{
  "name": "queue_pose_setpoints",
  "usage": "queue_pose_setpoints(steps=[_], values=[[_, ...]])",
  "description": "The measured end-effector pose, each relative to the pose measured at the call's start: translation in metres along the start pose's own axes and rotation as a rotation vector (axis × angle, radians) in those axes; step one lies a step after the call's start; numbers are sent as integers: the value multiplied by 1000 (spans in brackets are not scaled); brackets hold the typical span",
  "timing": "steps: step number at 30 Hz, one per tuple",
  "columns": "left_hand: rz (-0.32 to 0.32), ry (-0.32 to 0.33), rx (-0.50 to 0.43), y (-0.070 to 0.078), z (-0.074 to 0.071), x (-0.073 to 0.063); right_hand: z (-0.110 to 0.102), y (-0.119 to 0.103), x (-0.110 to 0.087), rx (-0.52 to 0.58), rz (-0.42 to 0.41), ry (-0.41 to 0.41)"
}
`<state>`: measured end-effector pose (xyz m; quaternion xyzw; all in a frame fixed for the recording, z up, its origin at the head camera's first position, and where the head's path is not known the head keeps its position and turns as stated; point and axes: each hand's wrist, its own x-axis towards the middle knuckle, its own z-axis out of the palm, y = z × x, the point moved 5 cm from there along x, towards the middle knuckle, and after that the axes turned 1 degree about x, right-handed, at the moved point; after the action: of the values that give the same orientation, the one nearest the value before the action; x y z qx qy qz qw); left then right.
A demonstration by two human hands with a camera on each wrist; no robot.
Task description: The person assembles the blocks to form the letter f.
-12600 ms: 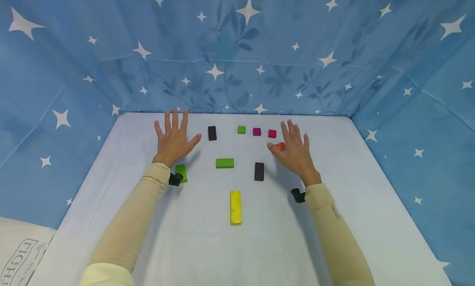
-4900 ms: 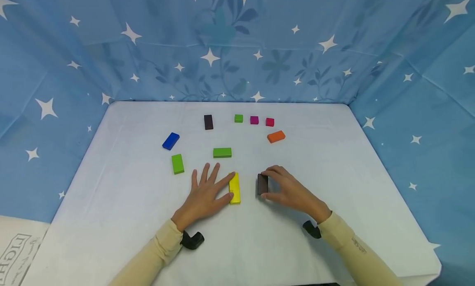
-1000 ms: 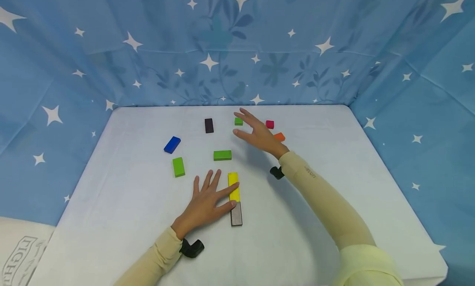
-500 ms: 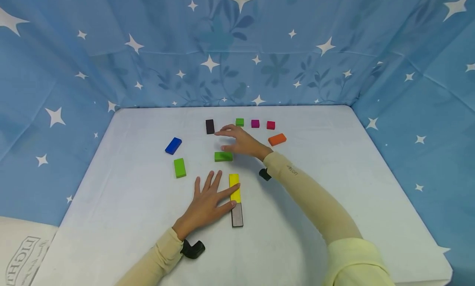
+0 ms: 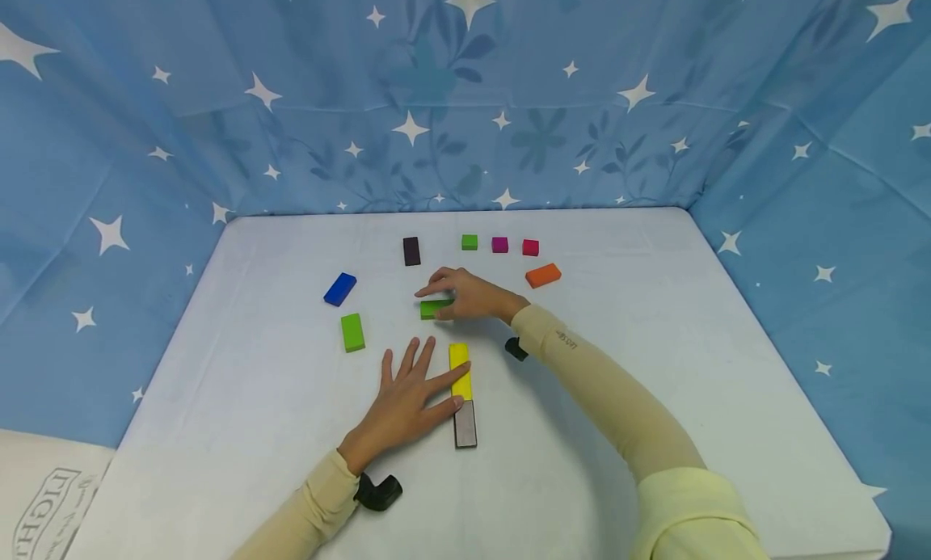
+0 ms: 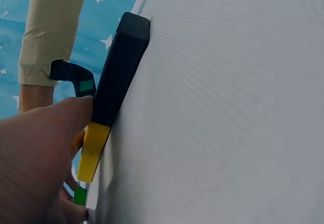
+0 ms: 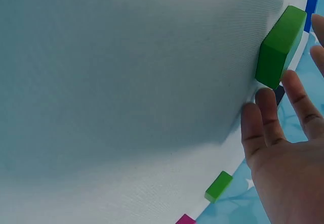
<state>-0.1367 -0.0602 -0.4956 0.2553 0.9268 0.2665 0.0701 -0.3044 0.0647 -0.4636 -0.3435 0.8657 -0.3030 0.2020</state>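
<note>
My left hand lies with fingers spread, its index finger across the yellow block and its thumb tip at the joint with the dark block. Those two blocks stand end to end in one line; the left wrist view has the dark block nearest and the yellow block beyond it. Over the long green block is my right hand, thumb on its near side and fingers on its far side. In the right wrist view that green block sits just past the fingertips, with a gap beside it.
At the left lie a blue block and another green block. A dark block, a small green cube, a purple cube, a red cube and an orange block stand toward the back, before the blue curtain.
Earlier, the dark block came from the right to the yellow block's near end. Over the last second my right hand has moved left and down to the green block; my left hand stays put.
</note>
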Motion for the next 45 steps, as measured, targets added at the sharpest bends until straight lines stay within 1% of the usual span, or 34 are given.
queue_pose_setpoints(steps=[7, 10, 14, 21, 26, 31, 35, 45], values=[[13, 12, -16, 2, 0, -1, 3, -3, 4, 16, -12, -27], [17, 9, -28, 3, 0, -3, 6, -3, 5, 2, 0, -49], [21, 6, -31, 4, 1, -3, 5, -2, 5, -43, 22, -49], [15, 2, -33, 3, 1, -2, 0, 2, 5, -69, 142, -11], [15, 8, -32, 3, 2, -3, -5, 10, 5, -107, 174, 22], [17, 8, -30, 3, 2, -2, -10, 20, -1, -91, 218, 79], [17, 10, -25, 2, 2, -2, -11, 22, -7, -65, 234, 110], [13, 8, -4, 0, 0, -2, -15, 25, -20, -5, 245, 126]])
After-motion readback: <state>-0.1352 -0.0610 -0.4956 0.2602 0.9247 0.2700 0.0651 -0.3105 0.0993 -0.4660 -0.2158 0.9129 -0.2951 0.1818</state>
